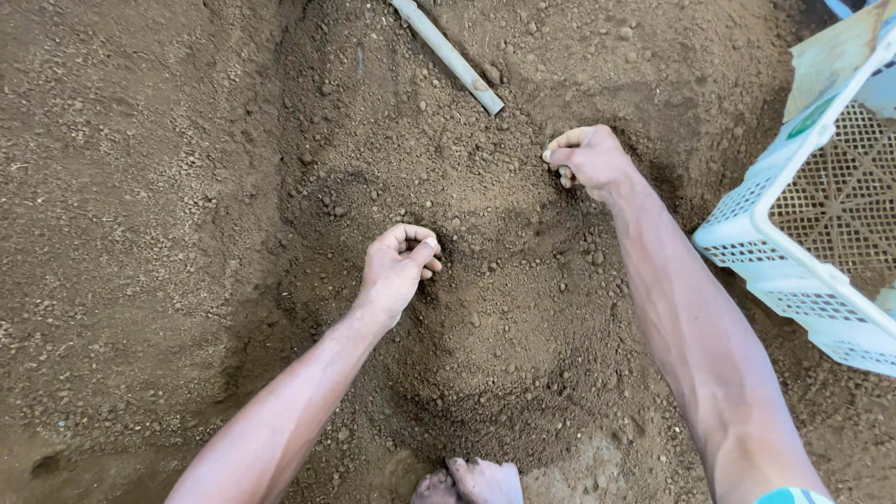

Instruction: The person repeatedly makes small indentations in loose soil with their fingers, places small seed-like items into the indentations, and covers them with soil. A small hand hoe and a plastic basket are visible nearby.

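Loose brown soil (485, 308) fills the view, raised into a mound in the middle. My left hand (397, 271) rests on the mound with its fingers curled, the fingertips pressed into the soil. My right hand (588, 159) is farther up and to the right, fingers curled shut against the soil; whether it holds anything is hidden. Both forearms reach in from the bottom. A bare foot (471, 483) shows at the bottom edge, partly sunk in the soil.
A grey pipe or handle (448, 54) lies slanted at the top, its end just up and left of my right hand. A white perforated plastic crate (803, 252) stands at the right edge. Flatter packed soil (121, 187) spreads to the left.
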